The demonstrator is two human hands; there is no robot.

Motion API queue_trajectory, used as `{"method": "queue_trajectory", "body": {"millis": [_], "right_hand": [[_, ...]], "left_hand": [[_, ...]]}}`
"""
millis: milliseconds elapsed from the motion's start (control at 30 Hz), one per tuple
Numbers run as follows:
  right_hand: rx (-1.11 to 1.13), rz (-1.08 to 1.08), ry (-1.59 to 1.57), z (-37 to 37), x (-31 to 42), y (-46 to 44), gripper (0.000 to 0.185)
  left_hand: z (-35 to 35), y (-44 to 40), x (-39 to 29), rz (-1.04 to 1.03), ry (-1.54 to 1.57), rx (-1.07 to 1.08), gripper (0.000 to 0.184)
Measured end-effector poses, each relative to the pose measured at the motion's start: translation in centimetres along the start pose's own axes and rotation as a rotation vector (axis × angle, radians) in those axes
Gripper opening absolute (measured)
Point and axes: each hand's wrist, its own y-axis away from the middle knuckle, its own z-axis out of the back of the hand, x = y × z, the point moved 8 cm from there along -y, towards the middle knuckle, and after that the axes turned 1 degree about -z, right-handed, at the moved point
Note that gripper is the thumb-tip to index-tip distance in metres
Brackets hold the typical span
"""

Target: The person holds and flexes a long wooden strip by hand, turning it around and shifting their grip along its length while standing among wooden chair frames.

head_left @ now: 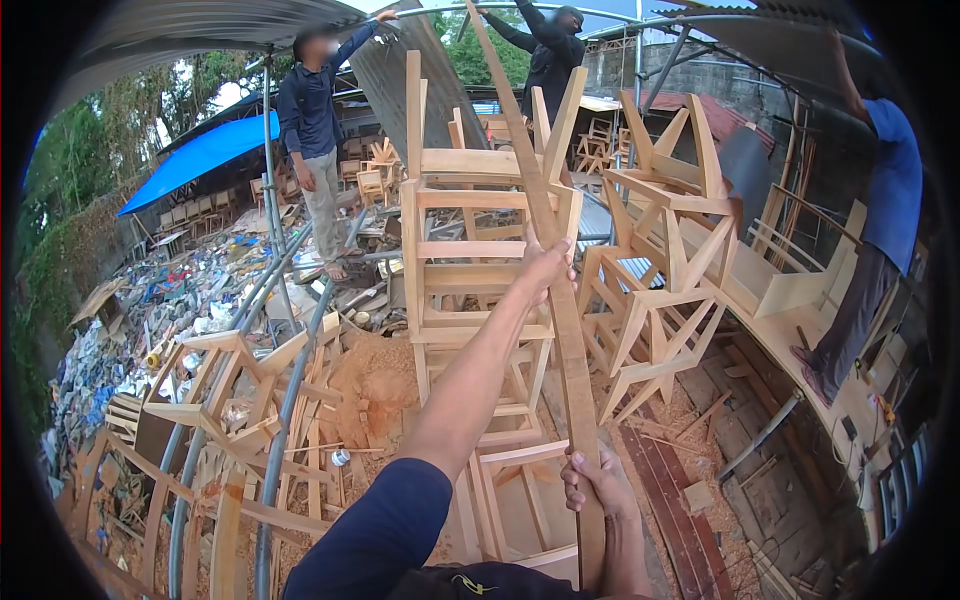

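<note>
On the sawdust-strewn ground [738, 500] we see reddish-brown planks [674, 500] to the right of our right hand [603, 483], a sawdust heap [375, 385] to its left, stacked wooden chair frames [672, 298] beyond it, and mixed rubbish [105, 375] spread farther left.

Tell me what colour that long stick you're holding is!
The long stick is brown; see the head view.

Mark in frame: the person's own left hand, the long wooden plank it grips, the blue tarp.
Left hand [548, 266]: head view, middle of the hand.
Long wooden plank [573, 365]: head view, its face, below that hand.
Blue tarp [208, 160]: head view, middle of the sloping sheet.
</note>
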Motion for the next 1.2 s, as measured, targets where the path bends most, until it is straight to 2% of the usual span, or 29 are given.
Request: {"method": "queue_trajectory", "body": {"millis": [433,933,1200], "right_hand": [[-0.005,0.004,0.006,0.7,0.3,-0.6,0.030],[-0.038,0.021,-0.009,1.3,0.0,-0.5,0.025],[-0.045,0.034,-0.009,0.4,-0.2,-0.2,0.024]], "left_hand": [[-0.5,-0.7,0.3,0.022,-0.013,0.001,0.063],[-1.0,-0.8,1.2,0.013,0.008,0.018,0.078],[-0.7,-0.4,0.9,0.029,0.030,0.026,0.074]]}}
